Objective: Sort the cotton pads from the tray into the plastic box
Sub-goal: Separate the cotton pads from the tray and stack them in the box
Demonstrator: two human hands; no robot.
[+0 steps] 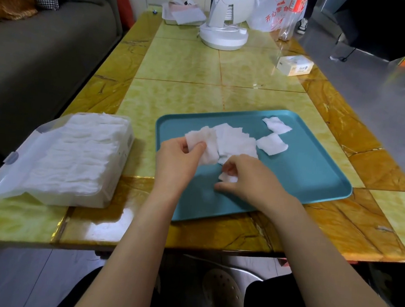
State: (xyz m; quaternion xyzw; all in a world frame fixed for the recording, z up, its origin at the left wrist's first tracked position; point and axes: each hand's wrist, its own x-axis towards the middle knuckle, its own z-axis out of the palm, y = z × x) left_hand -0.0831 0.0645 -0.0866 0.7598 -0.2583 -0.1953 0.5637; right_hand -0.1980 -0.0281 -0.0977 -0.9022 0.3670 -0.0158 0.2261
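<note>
A teal tray (310, 175) lies on the table in front of me. White square cotton pads (236, 139) lie overlapping in its left middle, and two single pads (272, 144) sit further right. My left hand (177, 161) pinches a small stack of pads (203, 141) over the tray's left part. My right hand (250, 178) is curled around one pad (228, 178) just above the tray floor. A clear plastic box (76, 159), lid open to the left, stands left of the tray, packed with rows of pads.
A white fan base (224, 36), a plastic bag (273, 12), a bottle (290, 20) and a small tissue pack (295, 65) stand at the table's far end. A grey sofa (43, 46) runs along the left. My knees and a slipper show below the table edge.
</note>
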